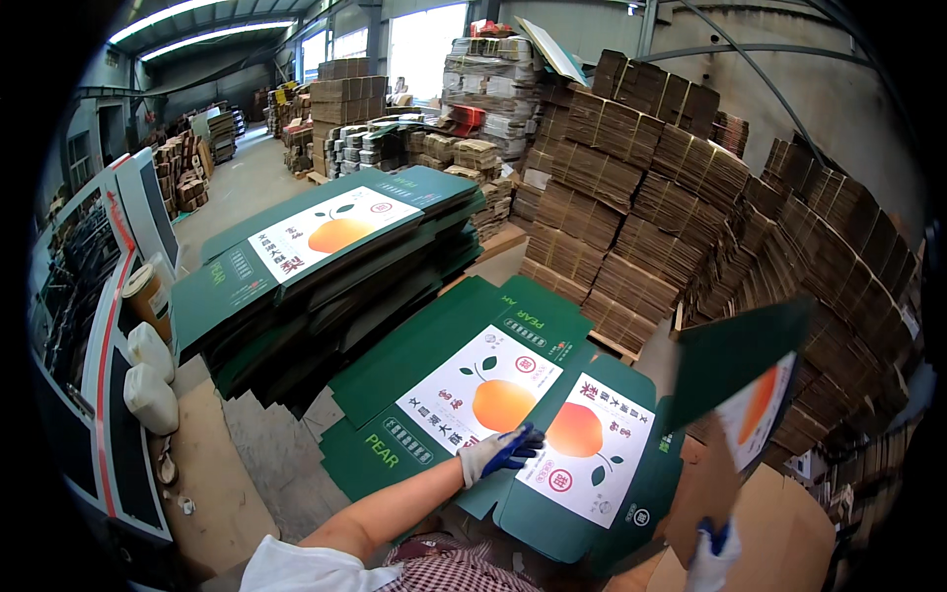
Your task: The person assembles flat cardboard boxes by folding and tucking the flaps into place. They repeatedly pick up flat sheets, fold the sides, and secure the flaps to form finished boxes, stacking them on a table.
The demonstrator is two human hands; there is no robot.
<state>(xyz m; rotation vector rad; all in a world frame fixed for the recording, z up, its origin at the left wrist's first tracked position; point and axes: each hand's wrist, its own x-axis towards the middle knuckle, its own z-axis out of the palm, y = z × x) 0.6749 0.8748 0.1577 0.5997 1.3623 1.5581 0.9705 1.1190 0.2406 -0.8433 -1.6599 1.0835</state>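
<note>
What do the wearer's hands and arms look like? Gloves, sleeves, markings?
Left hand: whitish glove, dark blue over the fingers. Bare forearm; plain white sleeve above. Right hand: similar white-and-blue glove, blurred; its sleeve isn't visible. No markings readable.

Bright windows (427, 51), long ceiling lights (163, 19), a grey wall (809, 81), pale grey floor (242, 173).

Left forearm (395, 509) angled rightward — gloved left hand (499, 454) spread flat; gloved right hand (714, 555) low, blurred.
</note>
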